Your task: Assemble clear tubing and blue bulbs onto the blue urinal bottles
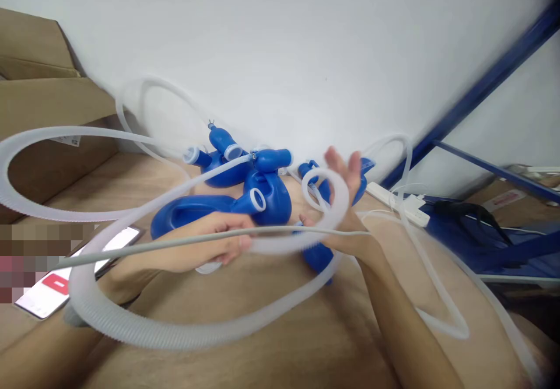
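Note:
A long translucent ribbed hose (188, 336) loops over the wooden table and around both forearms. My left hand (219, 240) is closed round one part of it, at lower centre. My right hand (341, 196) has its fingers spread upward beside a small curl of the hose, its palm side near the tube. Behind my left hand lie a blue plastic bottle with a white-rimmed mouth (192, 208) and a blue bottle joined to a hose (271, 193). Another blue bottle (317, 258) is partly hidden below my right hand. A thin grey cord (175, 242) crosses in front of both hands.
Cardboard boxes (56, 103) stand at the left. A lit phone (44, 295) lies near my left forearm. To the right are a white power strip (398, 202), more hose loops and a blue metal frame (490, 80). A white wall rises behind the table.

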`<state>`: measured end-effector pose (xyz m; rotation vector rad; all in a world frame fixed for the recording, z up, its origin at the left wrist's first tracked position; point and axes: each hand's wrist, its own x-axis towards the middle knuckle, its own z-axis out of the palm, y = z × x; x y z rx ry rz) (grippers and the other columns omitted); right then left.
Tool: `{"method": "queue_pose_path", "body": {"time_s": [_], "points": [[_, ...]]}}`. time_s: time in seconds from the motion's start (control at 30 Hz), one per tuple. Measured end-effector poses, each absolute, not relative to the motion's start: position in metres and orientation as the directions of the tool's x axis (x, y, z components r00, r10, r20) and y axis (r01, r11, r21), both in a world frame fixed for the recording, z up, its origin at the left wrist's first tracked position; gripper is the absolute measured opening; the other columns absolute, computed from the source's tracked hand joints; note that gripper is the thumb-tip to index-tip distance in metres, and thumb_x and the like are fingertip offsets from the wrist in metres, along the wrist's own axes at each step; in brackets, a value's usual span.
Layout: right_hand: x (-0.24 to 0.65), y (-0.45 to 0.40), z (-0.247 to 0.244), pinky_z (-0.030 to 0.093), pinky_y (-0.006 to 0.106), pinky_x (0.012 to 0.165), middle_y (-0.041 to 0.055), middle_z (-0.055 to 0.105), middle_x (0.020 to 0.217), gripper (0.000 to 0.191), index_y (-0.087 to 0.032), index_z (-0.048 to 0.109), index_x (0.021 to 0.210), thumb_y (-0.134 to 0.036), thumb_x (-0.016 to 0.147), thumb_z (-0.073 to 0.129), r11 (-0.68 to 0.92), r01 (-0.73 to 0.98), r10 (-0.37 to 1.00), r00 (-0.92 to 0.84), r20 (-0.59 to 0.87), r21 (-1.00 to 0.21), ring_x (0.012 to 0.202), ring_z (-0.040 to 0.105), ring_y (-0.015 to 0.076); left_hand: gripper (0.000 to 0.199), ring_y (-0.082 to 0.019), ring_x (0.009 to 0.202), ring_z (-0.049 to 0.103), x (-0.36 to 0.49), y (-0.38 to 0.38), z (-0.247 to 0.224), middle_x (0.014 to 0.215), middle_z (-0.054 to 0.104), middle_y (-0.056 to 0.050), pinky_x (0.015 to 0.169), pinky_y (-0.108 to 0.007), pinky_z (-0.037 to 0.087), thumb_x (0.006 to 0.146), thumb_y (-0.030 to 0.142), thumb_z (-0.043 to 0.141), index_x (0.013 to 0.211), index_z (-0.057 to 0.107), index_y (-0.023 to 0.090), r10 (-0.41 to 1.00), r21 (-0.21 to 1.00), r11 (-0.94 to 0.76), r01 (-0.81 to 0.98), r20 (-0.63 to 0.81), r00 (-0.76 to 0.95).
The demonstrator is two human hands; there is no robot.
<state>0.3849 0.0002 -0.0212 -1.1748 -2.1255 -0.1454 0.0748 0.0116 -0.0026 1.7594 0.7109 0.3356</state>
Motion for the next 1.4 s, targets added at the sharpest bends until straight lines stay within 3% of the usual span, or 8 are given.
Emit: {"method": "queue_pose_path", "body": {"time_s": [0.1, 0.23, 0.37, 0.5, 0.6, 0.83, 1.13, 1.4], "points": [[0.376, -0.009, -0.013, 0.012, 0.082, 0.129, 0.0082, 0.001, 0.185, 0.111, -0.046, -0.003, 0.171, -0.049, 0.094, 0.076, 0.606, 0.796, 0.495, -0.370, 0.786, -0.008, 0.168, -0.003, 0.0535, 0.054, -0.010, 0.052, 0.042, 0.095, 0.016, 0.001, 0.063, 0.051, 0.003, 0.048, -0.023, 0.032, 0.100, 0.071, 0.054, 0.090, 0.064, 0.020, 0.827, 0.955, -0.174, 0.239, 0.010, 0.562], [0.357, -0.011, -0.009, 0.024, 0.077, 0.128, 0.0099, 0.055, 0.164, 0.064, -0.040, 0.049, 0.158, -0.056, 0.100, 0.069, 0.711, 0.644, 0.355, -0.674, 0.648, 0.280, 0.156, 0.044, 0.0453, 0.057, -0.011, 0.051, 0.040, 0.122, 0.025, 0.010, 0.058, 0.048, 0.003, 0.049, -0.025, 0.032, 0.099, 0.069, 0.054, 0.072, 0.059, 0.019, 0.830, 0.928, -0.251, 0.276, 0.059, 0.555], [0.348, 0.007, -0.019, 0.041, 0.059, 0.120, 0.0133, 0.067, 0.144, 0.061, -0.033, 0.057, 0.154, -0.062, 0.101, 0.065, 0.683, 0.690, 0.346, -0.595, 0.726, 0.240, 0.136, 0.060, 0.0358, 0.049, -0.014, 0.064, 0.051, 0.140, 0.023, 0.011, 0.070, 0.058, 0.000, 0.058, -0.028, 0.042, 0.103, 0.060, 0.052, 0.077, 0.061, 0.019, 0.839, 0.929, -0.288, 0.230, 0.129, 0.529], [0.362, 0.023, -0.020, 0.048, 0.052, 0.103, 0.0091, 0.072, 0.109, 0.038, -0.035, 0.070, 0.137, -0.055, 0.106, 0.060, 0.593, 0.766, 0.342, -0.519, 0.784, 0.247, 0.110, 0.061, 0.0306, 0.045, -0.023, 0.100, 0.069, 0.138, 0.021, 0.008, 0.115, 0.073, -0.008, 0.088, -0.037, 0.057, 0.100, 0.057, 0.059, 0.126, 0.071, 0.022, 0.793, 0.891, -0.395, 0.225, 0.207, 0.573], [0.374, 0.029, -0.013, 0.047, 0.052, 0.103, 0.0084, 0.067, 0.105, 0.028, -0.035, 0.077, 0.116, -0.056, 0.103, 0.063, 0.542, 0.811, 0.344, -0.452, 0.823, 0.219, 0.108, 0.056, 0.0308, 0.062, -0.030, 0.118, 0.068, 0.127, 0.027, 0.007, 0.133, 0.072, -0.011, 0.108, -0.047, 0.054, 0.094, 0.059, 0.068, 0.145, 0.065, 0.023, 0.765, 0.716, -0.576, 0.394, 0.302, 0.569], [0.386, 0.041, -0.008, 0.040, 0.060, 0.118, 0.0112, 0.066, 0.111, 0.036, -0.028, 0.074, 0.111, -0.058, 0.106, 0.055, 0.472, 0.880, 0.407, -0.267, 0.874, 0.049, 0.116, 0.056, 0.0331, 0.047, -0.035, 0.130, 0.066, 0.103, 0.044, 0.008, 0.140, 0.072, -0.013, 0.114, -0.054, 0.051, 0.103, 0.043, 0.063, 0.145, 0.067, 0.022, 0.612, 0.195, -0.746, 0.637, 0.579, 0.539], [0.388, 0.041, -0.011, 0.026, 0.075, 0.125, 0.0143, 0.072, 0.122, 0.038, -0.025, 0.066, 0.115, -0.055, 0.112, 0.042, 0.392, 0.919, 0.411, -0.125, 0.903, -0.051, 0.129, 0.062, 0.0360, 0.030, -0.027, 0.123, 0.075, 0.097, 0.062, -0.006, 0.150, 0.069, -0.012, 0.105, -0.039, 0.062, 0.107, 0.034, 0.062, 0.126, 0.079, 0.019, 0.511, 0.292, -0.848, 0.443, 0.675, 0.532], [0.358, 0.024, -0.021, 0.012, 0.076, 0.132, 0.0094, 0.065, 0.156, 0.043, -0.030, 0.058, 0.149, -0.028, 0.106, 0.056, 0.552, 0.773, 0.345, -0.552, 0.759, 0.312, 0.154, 0.051, 0.0372, 0.035, -0.014, 0.064, 0.074, 0.114, 0.060, -0.016, 0.138, 0.076, -0.015, 0.059, -0.028, 0.065, 0.101, 0.039, 0.068, 0.127, 0.079, 0.018, 0.701, 0.661, -0.700, 0.270, 0.567, 0.432]]}}
